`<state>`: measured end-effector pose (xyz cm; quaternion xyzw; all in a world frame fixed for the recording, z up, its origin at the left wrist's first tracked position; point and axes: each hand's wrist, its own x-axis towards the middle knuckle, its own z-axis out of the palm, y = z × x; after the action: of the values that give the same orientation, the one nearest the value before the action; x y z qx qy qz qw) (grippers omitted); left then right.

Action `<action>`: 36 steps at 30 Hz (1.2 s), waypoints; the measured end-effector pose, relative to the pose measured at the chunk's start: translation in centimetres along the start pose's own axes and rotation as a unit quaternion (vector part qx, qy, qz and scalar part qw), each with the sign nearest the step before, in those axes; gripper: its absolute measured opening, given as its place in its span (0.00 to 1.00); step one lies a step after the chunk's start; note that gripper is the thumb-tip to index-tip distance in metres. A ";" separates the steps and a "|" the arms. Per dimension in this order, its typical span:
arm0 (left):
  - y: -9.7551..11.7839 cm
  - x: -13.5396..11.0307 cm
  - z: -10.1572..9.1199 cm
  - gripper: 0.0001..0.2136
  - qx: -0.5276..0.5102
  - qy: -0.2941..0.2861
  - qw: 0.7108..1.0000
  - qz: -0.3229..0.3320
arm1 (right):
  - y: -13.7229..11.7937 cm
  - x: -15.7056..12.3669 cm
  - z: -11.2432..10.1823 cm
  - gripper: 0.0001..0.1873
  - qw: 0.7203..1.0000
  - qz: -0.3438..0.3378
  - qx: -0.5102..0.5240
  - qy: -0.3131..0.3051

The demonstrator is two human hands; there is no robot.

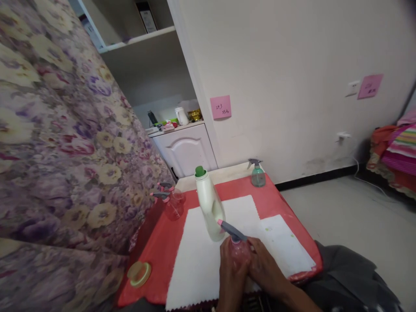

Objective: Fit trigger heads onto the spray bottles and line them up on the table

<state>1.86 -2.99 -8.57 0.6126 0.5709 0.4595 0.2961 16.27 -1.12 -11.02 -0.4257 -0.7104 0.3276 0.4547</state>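
My left hand (231,269) and my right hand (265,268) are both wrapped round a small pink spray bottle (238,248) near the table's front edge. Its grey trigger head (233,230) points left, toward a white bottle with a green cap (209,203) that stands just behind it on a white cloth (201,255). The fingers of both hands are closed on the pink bottle's body.
The table has a red cover (162,242). Two pink spray bottles (172,201) stand at its left, a green spray bottle (258,174) at the back, a round lid (139,273) at front left. A floral curtain (58,143) hangs left; a white wall is behind.
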 end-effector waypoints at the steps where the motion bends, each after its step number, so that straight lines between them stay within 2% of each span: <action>1: 0.3 0.2 -0.3 0.32 -0.011 -0.015 1.000 0.010 | 0.0 0.0 0.0 0.25 1.000 0.000 0.003 0.001; 4: 1.4 1.3 -1.4 0.29 -0.046 -0.078 0.996 0.030 | 0.3 -0.5 0.3 0.26 0.999 -0.014 0.009 0.028; 9: 1.9 3.1 -3.8 0.26 -0.106 -0.181 0.978 -0.001 | 1.0 -1.1 0.9 0.27 0.999 -0.030 0.021 0.026; 12: 1.5 3.6 -4.6 0.25 -0.123 -0.200 0.972 0.002 | 1.1 -0.6 0.8 0.33 0.999 -0.018 0.031 0.012; 15: 1.5 3.7 -4.7 0.25 -0.134 -0.211 0.968 -0.006 | 0.7 0.2 0.8 0.40 0.998 -0.002 0.056 -0.011; 17: 1.6 3.6 -4.6 0.26 -0.144 -0.219 0.965 -0.018 | 0.4 0.6 1.0 0.41 0.997 0.008 0.080 -0.017; 21: 1.7 3.1 -4.8 0.29 -0.159 -0.195 0.968 -0.023 | 0.2 0.9 1.4 0.39 0.995 0.024 0.095 -0.005; 25: 2.3 2.6 -5.6 0.26 -0.206 -0.135 0.969 -0.010 | 0.6 0.9 1.6 0.41 0.997 -0.005 0.082 -0.003; 28: 3.9 2.6 -5.8 0.20 -0.186 -0.086 0.978 -0.023 | 0.0 1.1 1.7 0.39 0.998 -0.024 0.056 0.010; 31: 6.0 2.9 -5.3 0.18 -0.137 -0.060 0.988 -0.042 | -0.6 1.4 2.1 0.36 0.998 -0.042 0.008 0.039; 36: 7.8 3.4 -4.3 0.19 -0.135 -0.042 0.987 -0.071 | 0.6 1.4 3.4 0.41 0.997 -0.048 -0.019 0.062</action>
<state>1.10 -1.78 0.86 0.5436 0.5328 0.4839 0.4318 12.96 0.18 -12.27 -0.4192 -0.7064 0.2653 0.5049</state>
